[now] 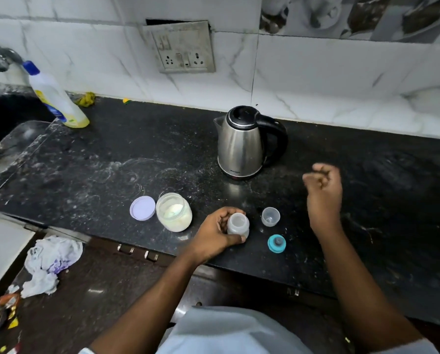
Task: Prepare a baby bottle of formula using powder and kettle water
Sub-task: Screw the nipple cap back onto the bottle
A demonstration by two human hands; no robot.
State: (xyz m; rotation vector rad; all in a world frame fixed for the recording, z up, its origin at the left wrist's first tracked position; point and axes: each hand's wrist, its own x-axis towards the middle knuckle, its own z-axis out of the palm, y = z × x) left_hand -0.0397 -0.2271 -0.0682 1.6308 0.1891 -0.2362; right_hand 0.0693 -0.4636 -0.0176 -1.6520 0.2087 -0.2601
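Note:
An uncapped translucent baby bottle (238,224) stands on the black counter (111,162), and my left hand (215,232) grips its body. Its clear cap (270,216) and teal nipple ring (276,243) lie just right of it. Left of the bottle stands an open jar of white powder (173,212), with its lilac lid (142,208) beside it. The steel kettle (241,143) with a black handle and closed lid stands behind the bottle. My right hand (322,187) hovers in the air right of the kettle, fingers curled and blurred, holding nothing that I can see.
A sink (7,116) with a tap is at the far left, with a dish-soap bottle (55,98) at its edge. A wall socket plate (183,48) is behind the counter. A crumpled cloth (50,261) and litter lie on the floor at the left.

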